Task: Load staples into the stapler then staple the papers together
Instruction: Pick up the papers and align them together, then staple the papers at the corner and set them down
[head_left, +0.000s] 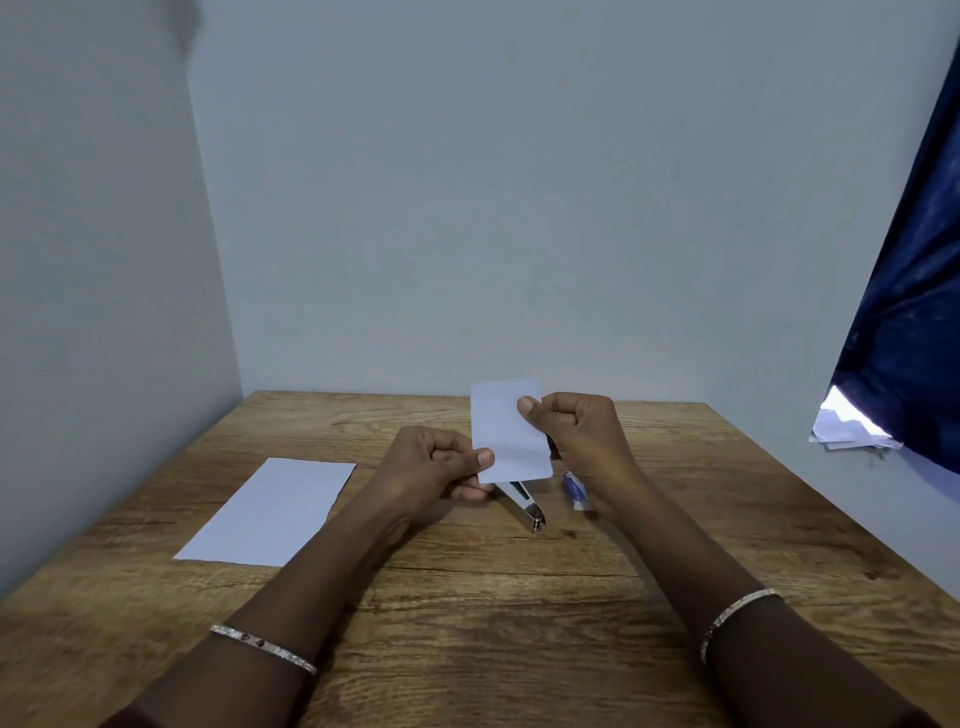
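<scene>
Holding a small white rectangular slip of paper (510, 434) up above the wooden worktop (519, 597), I have it pinched from both sides: my left hand (434, 462) closes thumb against curled fingers on its lower left corner, and my right hand (576, 431) closes thumb against fingers on its upper right edge. Both hands are nearly fisted, with only the paper between thumb and fingers; whether this is one sheet or several pressed together I cannot tell.

The silver metal stapler (524, 506) lies on the worktop just below the held paper, between my wrists, its far end hidden behind the slip. I cannot see whether its magazine is open or shut, so I cannot say whether staples are in it. A small blue-and-white object (575, 490), perhaps the staple box, lies on the worktop just beside my right wrist. A larger white sheet of paper (270, 512) lies flat on the worktop, well to the left, apart from everything else.

My judgement is that the stapling is not done: the papers are apart, one in my hands and one on the worktop, and neither hand touches the stapler. Bringing the sheets together, squaring their edges and pressing the stapler over a corner is what remains, plus the loading if that is not done.
</scene>
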